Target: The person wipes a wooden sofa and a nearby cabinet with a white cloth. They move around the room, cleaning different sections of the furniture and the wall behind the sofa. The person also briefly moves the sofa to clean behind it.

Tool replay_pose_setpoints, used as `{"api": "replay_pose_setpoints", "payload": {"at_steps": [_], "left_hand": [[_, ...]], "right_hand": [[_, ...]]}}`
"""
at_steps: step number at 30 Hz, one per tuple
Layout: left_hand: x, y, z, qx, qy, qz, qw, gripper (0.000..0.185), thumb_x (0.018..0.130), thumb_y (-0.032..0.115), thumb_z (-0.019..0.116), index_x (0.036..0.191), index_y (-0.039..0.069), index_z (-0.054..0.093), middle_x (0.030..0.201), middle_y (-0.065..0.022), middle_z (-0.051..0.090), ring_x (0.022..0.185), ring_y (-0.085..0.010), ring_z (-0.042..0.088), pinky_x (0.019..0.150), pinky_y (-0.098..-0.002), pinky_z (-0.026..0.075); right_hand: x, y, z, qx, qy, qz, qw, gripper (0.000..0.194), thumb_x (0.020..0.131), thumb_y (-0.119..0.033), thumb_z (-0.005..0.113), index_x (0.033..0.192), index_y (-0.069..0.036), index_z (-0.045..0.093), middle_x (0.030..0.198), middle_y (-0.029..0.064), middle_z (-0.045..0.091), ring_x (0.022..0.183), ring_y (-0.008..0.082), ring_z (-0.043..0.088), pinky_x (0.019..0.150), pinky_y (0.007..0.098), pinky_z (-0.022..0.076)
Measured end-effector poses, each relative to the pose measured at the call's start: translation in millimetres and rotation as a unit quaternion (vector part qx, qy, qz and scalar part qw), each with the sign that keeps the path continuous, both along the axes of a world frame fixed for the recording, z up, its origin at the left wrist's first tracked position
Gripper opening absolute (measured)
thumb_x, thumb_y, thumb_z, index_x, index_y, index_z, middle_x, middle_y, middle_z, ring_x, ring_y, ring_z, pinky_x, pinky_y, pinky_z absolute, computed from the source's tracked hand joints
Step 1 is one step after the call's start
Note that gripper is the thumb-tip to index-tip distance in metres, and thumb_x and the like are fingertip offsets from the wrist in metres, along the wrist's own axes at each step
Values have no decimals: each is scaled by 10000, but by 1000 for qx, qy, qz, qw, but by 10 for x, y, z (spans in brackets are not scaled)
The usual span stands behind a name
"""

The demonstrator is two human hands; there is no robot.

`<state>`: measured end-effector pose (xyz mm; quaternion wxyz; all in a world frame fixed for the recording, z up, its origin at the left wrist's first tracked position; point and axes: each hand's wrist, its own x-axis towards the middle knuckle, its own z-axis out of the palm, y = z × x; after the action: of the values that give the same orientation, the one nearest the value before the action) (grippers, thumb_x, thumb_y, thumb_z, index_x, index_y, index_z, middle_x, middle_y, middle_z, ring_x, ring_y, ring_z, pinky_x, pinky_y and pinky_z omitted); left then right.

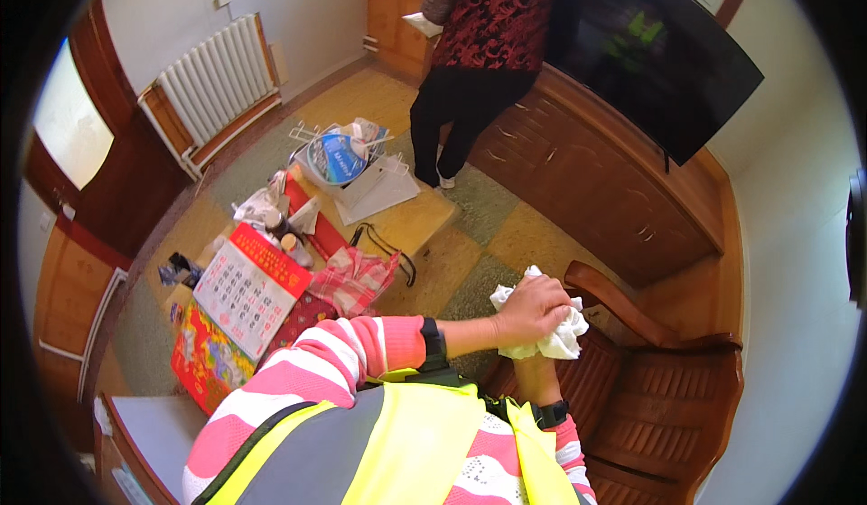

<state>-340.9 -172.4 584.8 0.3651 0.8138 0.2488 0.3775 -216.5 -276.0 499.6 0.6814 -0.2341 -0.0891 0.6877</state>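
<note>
My left hand (pixel 536 307) grips a crumpled white cloth (pixel 570 337) from above, its fingers curled over the cloth. From below, my right forearm (pixel 538 377) reaches up to the same bundle. The cloth and my left hand hide my right hand, so its grip does not show. Both hands are in front of my body, close to the curved armrest (pixel 620 305) of a slatted wooden settee (pixel 670 396).
A cluttered low table (pixel 433 217) at left bears a calendar (pixel 250 288), a checked cloth (pixel 355 278) and a blue-labelled round container (pixel 339 159). Ahead, another person (pixel 491 24) stands by a wooden cabinet (pixel 596 180) beneath a television (pixel 650 64). A radiator (pixel 220 75) lines the far wall.
</note>
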Motion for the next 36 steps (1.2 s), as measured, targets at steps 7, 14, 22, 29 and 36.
{"api": "replay_pose_setpoints", "payload": {"at_steps": [7, 14, 22, 29, 36], "left_hand": [[-430, -272, 38, -536, -608, -243, 533, 483, 1038, 276, 382, 1445, 18, 399, 1505, -225, 395, 1423, -369, 343, 1200, -494, 250], [-695, -864, -334, -470, -621, -57, 625, 436, 997, 232, 490, 1378, 31, 421, 1366, -261, 467, 1346, -369, 420, 1155, -495, 337], [-1410, -1393, -671, 66, -10, 434, 899, 266, 959, 182, 494, 1151, 36, 607, 1150, -180, 610, 1170, -377, 538, 1032, -441, 416], [-2168, -2454, -1004, -72, -12, 544, 836, 274, 979, 280, 443, 1017, 66, 610, 980, -144, 628, 976, -365, 593, 829, -442, 479], [-3477, -4115, -736, 107, 64, 602, 789, 322, 858, 259, 612, 1054, 13, 549, 957, -180, 580, 914, -386, 578, 787, -466, 482]], "right_hand": [[-257, -52, 130, 24, 57, 84, 995, 538, 987, -547, 433, 1331, -141, 508, 1307, 75, 573, 1157, 254, 583, 987, 418, 483], [-961, -154, 67, -2, 73, 206, 976, 528, 990, -547, 425, 1325, -147, 513, 1305, 71, 572, 1169, 245, 576, 998, 411, 474], [-1614, -469, 216, -18, 33, 275, 961, 518, 995, -547, 415, 1317, -155, 517, 1302, 68, 570, 1182, 234, 567, 1011, 404, 463], [-2564, -1337, 41, -31, -157, 310, 937, 344, 1019, -438, 474, 1223, -167, 530, 1172, 19, 593, 1088, 172, 589, 933, 355, 493], [-3774, -2400, -81, -44, -105, 499, 859, 290, 996, -436, 510, 1122, -187, 588, 1090, 16, 641, 1017, 192, 628, 894, 384, 526]]}}
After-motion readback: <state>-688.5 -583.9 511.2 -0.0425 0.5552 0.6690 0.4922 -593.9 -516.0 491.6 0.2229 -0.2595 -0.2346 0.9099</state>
